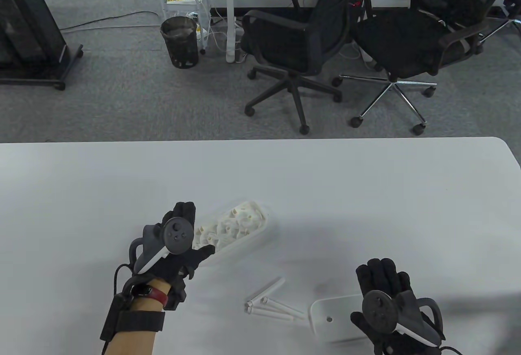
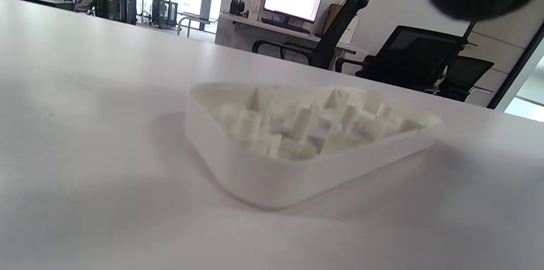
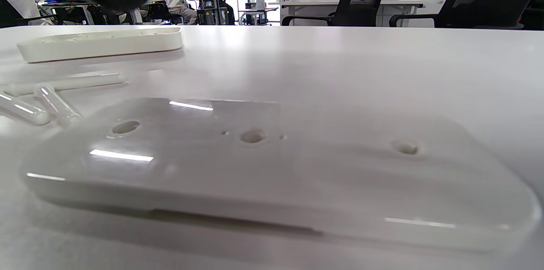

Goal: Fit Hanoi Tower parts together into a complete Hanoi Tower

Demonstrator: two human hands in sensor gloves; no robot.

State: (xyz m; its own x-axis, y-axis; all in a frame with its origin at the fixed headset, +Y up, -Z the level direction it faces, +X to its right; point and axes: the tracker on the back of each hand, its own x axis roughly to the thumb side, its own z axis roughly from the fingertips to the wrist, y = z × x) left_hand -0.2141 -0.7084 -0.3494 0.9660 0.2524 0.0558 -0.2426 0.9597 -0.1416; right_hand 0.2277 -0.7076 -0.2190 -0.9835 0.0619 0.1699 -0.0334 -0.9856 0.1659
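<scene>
A white tray (image 1: 252, 243) holds several white tower pieces (image 1: 232, 225) at the table's middle. My left hand (image 1: 197, 229) hovers with spread fingers over the tray's left end and holds nothing. The left wrist view shows the tray (image 2: 263, 176) and its pieces (image 2: 297, 129) with no finger on them. Three white pegs (image 1: 270, 304) lie loose on the table between the hands. A white base plate (image 1: 333, 322) with peg holes lies flat at the front right. My right hand (image 1: 368, 290) is open above its right part. The right wrist view shows the base (image 3: 272, 168), the pegs (image 3: 63, 85) and the tray (image 3: 102, 42).
The white table (image 1: 366, 192) ends at its far edge, with two black office chairs (image 1: 297, 46) and a bin (image 1: 179, 42) on the carpet beyond it.
</scene>
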